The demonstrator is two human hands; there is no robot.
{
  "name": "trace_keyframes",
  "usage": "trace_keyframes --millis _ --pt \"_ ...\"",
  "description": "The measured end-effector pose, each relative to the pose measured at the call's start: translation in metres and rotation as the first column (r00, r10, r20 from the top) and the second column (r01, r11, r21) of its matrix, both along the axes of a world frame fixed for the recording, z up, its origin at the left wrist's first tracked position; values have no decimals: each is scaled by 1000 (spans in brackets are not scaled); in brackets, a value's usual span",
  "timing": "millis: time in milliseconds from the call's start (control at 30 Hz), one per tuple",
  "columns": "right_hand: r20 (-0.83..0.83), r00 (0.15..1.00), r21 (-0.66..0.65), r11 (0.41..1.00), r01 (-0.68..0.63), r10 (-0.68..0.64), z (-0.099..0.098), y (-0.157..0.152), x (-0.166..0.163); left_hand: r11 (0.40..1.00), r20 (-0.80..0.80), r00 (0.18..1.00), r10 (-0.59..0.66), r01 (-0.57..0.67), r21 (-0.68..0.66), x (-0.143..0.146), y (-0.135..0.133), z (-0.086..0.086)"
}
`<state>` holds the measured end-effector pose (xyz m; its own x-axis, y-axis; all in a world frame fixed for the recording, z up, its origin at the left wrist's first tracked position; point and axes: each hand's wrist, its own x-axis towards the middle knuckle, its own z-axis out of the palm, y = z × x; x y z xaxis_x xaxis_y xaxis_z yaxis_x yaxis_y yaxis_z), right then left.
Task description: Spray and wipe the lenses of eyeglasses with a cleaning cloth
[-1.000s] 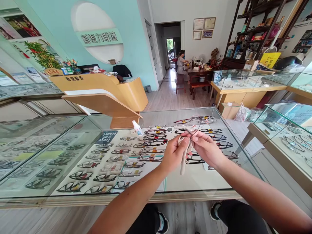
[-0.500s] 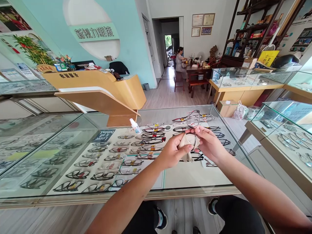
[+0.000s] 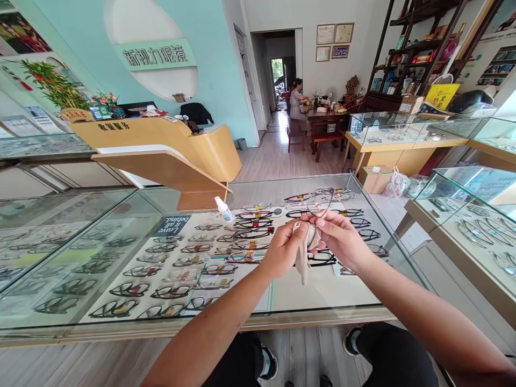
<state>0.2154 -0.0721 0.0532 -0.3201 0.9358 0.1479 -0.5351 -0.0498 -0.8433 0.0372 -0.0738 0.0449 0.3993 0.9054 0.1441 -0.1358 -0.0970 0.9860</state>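
Note:
Both hands are raised over a glass display counter (image 3: pixel 363 309). My left hand (image 3: pixel 284 247) is closed on a beige cleaning cloth (image 3: pixel 302 260) that hangs down from its fingers. My right hand (image 3: pixel 341 239) pinches a thin-framed pair of glasses (image 3: pixel 320 200), one lens sticking up above the fingers. The cloth is pressed against the lower part of the glasses between the two hands.
Rows of spectacle frames (image 3: pixel 250 231) lie under the glass, and a small spray bottle (image 3: pixel 223 208) stands on top. More glass cases (image 3: pixel 463 209) stand right and left (image 3: pixel 48 231). A wooden reception desk (image 3: pixel 161 145) is behind. A person (image 3: pixel 297 102) sits at a far table.
The cloth, bunched around the lens half a second ago, now hangs down again from my left hand. Both hands shifted slightly while keeping hold of the glasses and the cloth.

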Motion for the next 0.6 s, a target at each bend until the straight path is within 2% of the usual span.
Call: trace_keyframes --millis 133,233,400,600 --pt "5 999 -63 997 53 -53 2 3 5 998 -23 1000 -21 23 58 -5 6 1" --pt "-12 996 -115 990 84 -86 3 4 7 992 -47 995 -93 97 83 -7 7 5" --pt "-48 997 -134 990 54 -61 4 4 5 977 -2 979 -205 205 63 -6 7 6" --pt "-63 997 -81 996 -38 33 3 1 2 987 25 987 -157 156 50 -3 4 3"
